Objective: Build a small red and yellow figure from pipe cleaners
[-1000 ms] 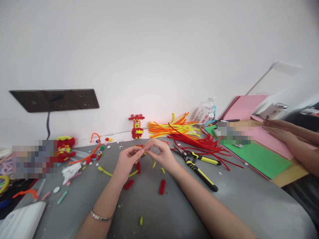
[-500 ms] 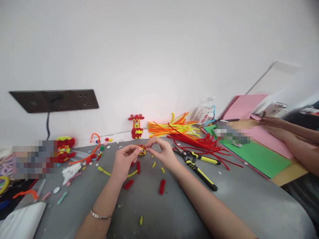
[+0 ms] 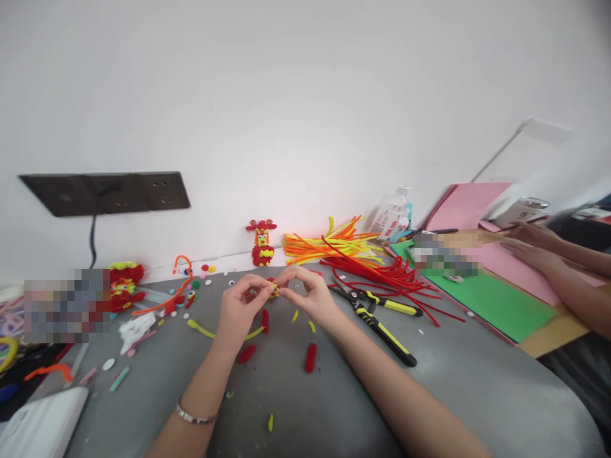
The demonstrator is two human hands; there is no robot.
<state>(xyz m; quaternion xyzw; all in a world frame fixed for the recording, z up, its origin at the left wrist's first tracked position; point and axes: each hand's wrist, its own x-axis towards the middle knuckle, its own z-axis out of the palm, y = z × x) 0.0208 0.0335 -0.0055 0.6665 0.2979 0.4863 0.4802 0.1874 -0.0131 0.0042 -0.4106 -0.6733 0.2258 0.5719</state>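
Note:
Between my fingertips is a small red-and-yellow pipe-cleaner figure (image 3: 273, 291), mostly covered by them. My left hand (image 3: 245, 301) pinches it from the left, and my right hand (image 3: 305, 287) pinches it from the right. Below them on the grey table lie short red fuzzy pieces (image 3: 311, 358) and yellow snippets (image 3: 294, 316). A curved yellow pipe cleaner (image 3: 210, 332) runs beside my left wrist. Behind my hands, a red figure with a wide hat and yellow face (image 3: 262, 245) stands upright against the wall.
Yellow-handled pliers (image 3: 382, 318) lie right of my right forearm. Behind them are bundles of red pipe cleaners (image 3: 382, 272) and orange-yellow ones (image 3: 329, 246), with a plastic bottle (image 3: 394, 213). Pompoms and scraps (image 3: 138, 329) litter the left. Another person's hands (image 3: 529, 248) rest on pink paper (image 3: 534, 280).
My fingertips have closed further over the small figure, so less of its face shows. My right hand has shifted slightly. The other person's hands have moved a little on the pink paper.

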